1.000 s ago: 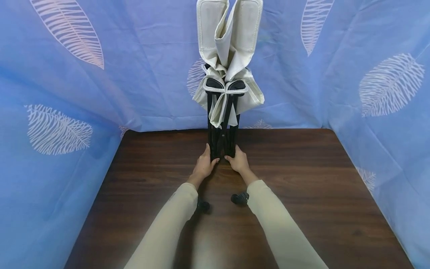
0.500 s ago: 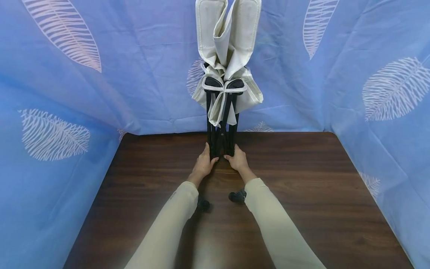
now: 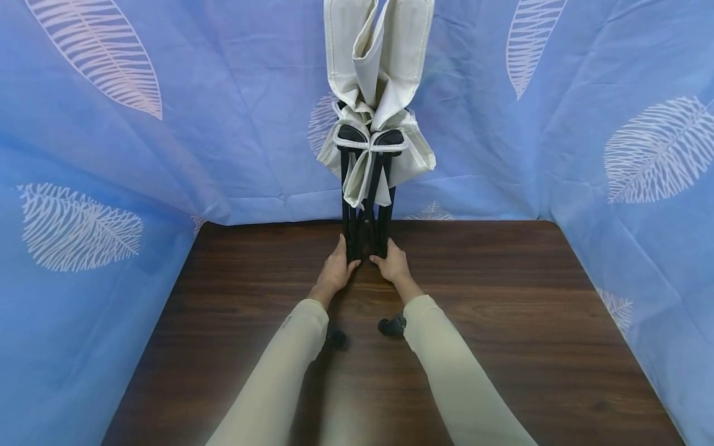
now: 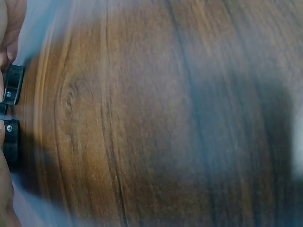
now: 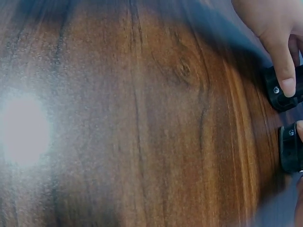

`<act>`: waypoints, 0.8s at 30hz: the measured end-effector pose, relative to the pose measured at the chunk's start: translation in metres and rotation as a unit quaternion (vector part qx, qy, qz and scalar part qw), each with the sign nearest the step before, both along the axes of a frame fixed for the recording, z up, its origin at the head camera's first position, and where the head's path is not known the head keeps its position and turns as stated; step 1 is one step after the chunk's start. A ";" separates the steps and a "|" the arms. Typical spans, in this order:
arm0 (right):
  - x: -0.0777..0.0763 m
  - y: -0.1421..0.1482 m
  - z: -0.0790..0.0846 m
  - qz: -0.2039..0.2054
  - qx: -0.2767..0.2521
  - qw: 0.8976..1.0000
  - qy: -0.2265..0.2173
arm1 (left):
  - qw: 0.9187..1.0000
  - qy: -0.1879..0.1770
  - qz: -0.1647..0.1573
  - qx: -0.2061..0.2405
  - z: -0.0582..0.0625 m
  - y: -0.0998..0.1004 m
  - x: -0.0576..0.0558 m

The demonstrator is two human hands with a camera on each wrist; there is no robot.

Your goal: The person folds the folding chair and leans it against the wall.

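Note:
A folded chair with off-white fabric (image 3: 401, 56) and black tube legs (image 3: 346, 192) stands upright near the table's back edge in the head view. Its top is cut off by the frame. My left hand (image 3: 333, 271) grips the lower legs from the left. On the other side, my right hand (image 3: 395, 265) grips the right-hand legs low down. Both thumbs point inward across the front. In the left wrist view, black leg ends (image 4: 12, 139) show at the left edge beside cropped fingers. The right wrist view has a thumb (image 5: 284, 71) lying on a black leg end (image 5: 274, 90).
The dark brown wood-grain table (image 3: 502, 347) reaches out on both sides of the arms. Blue cloth (image 3: 234, 124) with white leaf prints hangs behind and beside it. Small dark rounded pieces (image 3: 392, 326) show under the sleeves. Light glares off the tabletop in the right wrist view.
The head view has shifted slightly, with the back edge lower in the picture. Hands and chair now appear a little closer to that edge. The grip looks the same.

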State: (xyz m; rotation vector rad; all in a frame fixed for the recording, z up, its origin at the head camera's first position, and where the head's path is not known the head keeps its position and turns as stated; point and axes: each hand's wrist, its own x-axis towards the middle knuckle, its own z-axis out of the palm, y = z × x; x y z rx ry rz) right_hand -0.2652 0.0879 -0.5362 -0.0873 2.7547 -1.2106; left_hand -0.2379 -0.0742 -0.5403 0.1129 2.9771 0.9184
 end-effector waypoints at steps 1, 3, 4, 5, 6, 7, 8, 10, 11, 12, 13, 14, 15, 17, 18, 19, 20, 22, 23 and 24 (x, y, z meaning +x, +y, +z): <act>0.000 0.000 0.000 0.000 0.000 1.000 0.000 | 1.000 0.001 0.000 -0.002 0.000 0.000 0.000; 0.000 0.001 0.000 -0.001 0.000 1.000 -0.002 | 1.000 0.001 0.001 -0.002 -0.001 0.000 -0.001; 0.000 0.001 0.000 -0.002 -0.001 1.000 -0.003 | 1.000 0.002 0.001 -0.002 -0.001 0.000 -0.001; 0.000 0.001 0.000 -0.001 -0.001 1.000 -0.002 | 1.000 0.002 0.002 0.000 -0.001 0.000 -0.001; 0.001 0.001 0.000 -0.001 0.000 1.000 -0.002 | 1.000 0.002 0.003 0.001 -0.001 0.000 0.000; 0.001 0.001 0.000 -0.001 -0.001 1.000 -0.002 | 1.000 0.003 0.004 0.001 -0.001 0.000 0.000; 0.000 0.001 0.000 -0.001 -0.002 1.000 -0.001 | 1.000 0.003 0.005 0.002 -0.001 0.000 0.000; 0.000 0.000 -0.001 0.000 -0.003 1.000 0.001 | 1.000 0.005 0.007 0.006 0.000 0.000 0.000; 0.001 0.000 -0.001 0.000 -0.003 1.000 0.002 | 1.000 0.006 0.008 0.008 0.001 0.000 0.000; 0.001 0.000 -0.001 0.000 -0.004 1.000 0.003 | 1.000 0.006 0.008 0.008 0.001 0.000 0.000; 0.001 0.000 -0.001 0.000 -0.005 1.000 0.004 | 1.000 0.006 0.008 0.007 0.001 0.000 0.001; 0.001 0.000 -0.001 0.000 -0.005 1.000 0.005 | 1.000 0.006 0.008 0.008 0.001 0.000 0.001; 0.002 0.000 -0.001 -0.001 -0.004 1.000 0.006 | 1.000 0.006 0.008 0.008 0.002 0.000 0.001; 0.003 -0.001 -0.002 -0.003 -0.002 1.000 0.011 | 1.000 0.001 0.005 0.002 0.002 0.000 0.001; 0.003 -0.001 -0.002 -0.004 0.000 1.000 0.013 | 1.000 -0.001 0.004 0.000 0.002 0.000 0.001; 0.004 -0.002 -0.003 -0.006 0.000 1.000 0.014 | 1.000 -0.002 0.003 -0.002 0.002 0.000 0.001; 0.004 -0.002 -0.003 -0.008 0.001 1.000 0.016 | 1.000 -0.003 0.001 -0.004 0.002 0.000 0.002; 0.005 -0.003 -0.004 -0.013 0.003 1.000 0.021 | 1.000 -0.003 -0.002 -0.009 0.003 0.000 0.002; 0.005 -0.003 -0.004 -0.015 0.005 1.000 0.023 | 1.000 -0.002 -0.003 -0.010 0.002 0.000 0.002; 0.005 -0.003 -0.004 -0.017 0.005 1.000 0.024 | 1.000 0.000 -0.004 -0.010 0.003 -0.001 0.002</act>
